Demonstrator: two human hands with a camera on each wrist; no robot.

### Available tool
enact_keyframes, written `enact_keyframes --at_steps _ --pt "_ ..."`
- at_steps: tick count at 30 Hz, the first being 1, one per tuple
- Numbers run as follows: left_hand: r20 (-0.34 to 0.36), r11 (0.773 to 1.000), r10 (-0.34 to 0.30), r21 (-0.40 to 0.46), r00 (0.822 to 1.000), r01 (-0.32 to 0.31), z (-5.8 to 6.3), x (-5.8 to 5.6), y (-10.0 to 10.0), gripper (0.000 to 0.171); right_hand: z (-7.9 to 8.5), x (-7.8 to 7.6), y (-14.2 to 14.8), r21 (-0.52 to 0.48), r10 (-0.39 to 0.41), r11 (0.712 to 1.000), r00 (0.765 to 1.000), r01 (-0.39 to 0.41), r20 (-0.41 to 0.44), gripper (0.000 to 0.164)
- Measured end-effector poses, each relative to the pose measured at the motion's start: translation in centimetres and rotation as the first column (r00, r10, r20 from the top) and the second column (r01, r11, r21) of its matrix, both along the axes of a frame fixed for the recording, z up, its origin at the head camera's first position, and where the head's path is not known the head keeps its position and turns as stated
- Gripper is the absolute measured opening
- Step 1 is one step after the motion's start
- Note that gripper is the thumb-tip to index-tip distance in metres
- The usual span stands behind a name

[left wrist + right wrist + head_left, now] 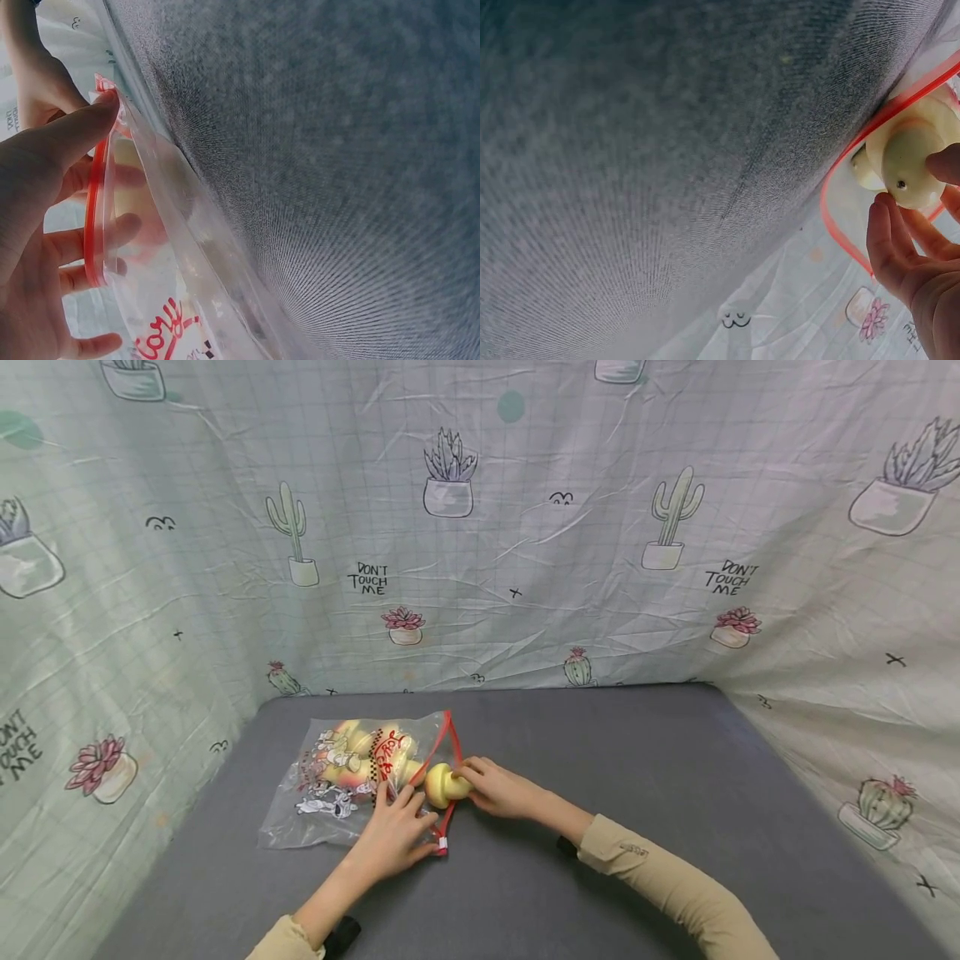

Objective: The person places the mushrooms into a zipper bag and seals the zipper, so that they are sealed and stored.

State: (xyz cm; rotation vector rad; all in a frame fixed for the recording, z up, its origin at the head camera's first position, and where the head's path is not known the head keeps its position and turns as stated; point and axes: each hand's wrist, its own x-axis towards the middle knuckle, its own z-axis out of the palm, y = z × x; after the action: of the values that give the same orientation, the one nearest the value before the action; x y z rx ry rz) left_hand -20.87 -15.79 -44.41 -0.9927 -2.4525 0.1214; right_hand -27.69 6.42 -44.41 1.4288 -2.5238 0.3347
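A clear plastic slider bag (pixel 281 827) with a red zip edge and printed cartoon figures lies on the left part of the table. Inside it are several pale yellow rounded pieces (pixel 360 742), some tinged red. My left hand (pixel 392 837) holds the bag's mouth, thumb on the red zip edge (pixel 96 195) and fingers spread over the film. At the opening, my right hand (pixel 502 789) pinches a pale yellow rounded piece (pixel 911 161) with a dark dot at its end, thumb on one side and fingertips on the other.
The dark grey table (pixel 615 777) stretches right and forward of the bag. A pale cloth (pixel 517 560) printed with potted cacti hangs behind and along both sides.
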Motion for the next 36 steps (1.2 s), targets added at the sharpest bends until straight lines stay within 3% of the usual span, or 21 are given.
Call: enact_keyframes --at_steps 8,14,24,36 --pt "0.001 1.000 -0.022 0.004 1.000 0.022 -0.1 0.1 0.1 0.028 -0.2 0.0 0.3 -0.006 0.021 1.000 1.000 -0.021 0.008 0.036" --pt "0.020 0.999 -0.032 -0.006 0.999 0.032 -0.1 0.1 0.2 0.033 -0.4 -0.1 0.1 0.006 0.015 1.000 1.000 -0.015 0.021 0.036" --pt "0.061 0.997 -0.008 -0.073 0.998 0.013 0.1 0.1 0.2 0.039 -0.6 -0.4 -0.6 0.008 0.027 1.000 0.998 -0.027 -0.055 0.038" --pt "0.066 0.998 -0.039 -0.056 0.997 0.042 0.2 0.0 0.2 0.035 -0.4 -0.8 -1.4 0.004 0.046 0.999 0.998 -0.046 -0.044 0.036"
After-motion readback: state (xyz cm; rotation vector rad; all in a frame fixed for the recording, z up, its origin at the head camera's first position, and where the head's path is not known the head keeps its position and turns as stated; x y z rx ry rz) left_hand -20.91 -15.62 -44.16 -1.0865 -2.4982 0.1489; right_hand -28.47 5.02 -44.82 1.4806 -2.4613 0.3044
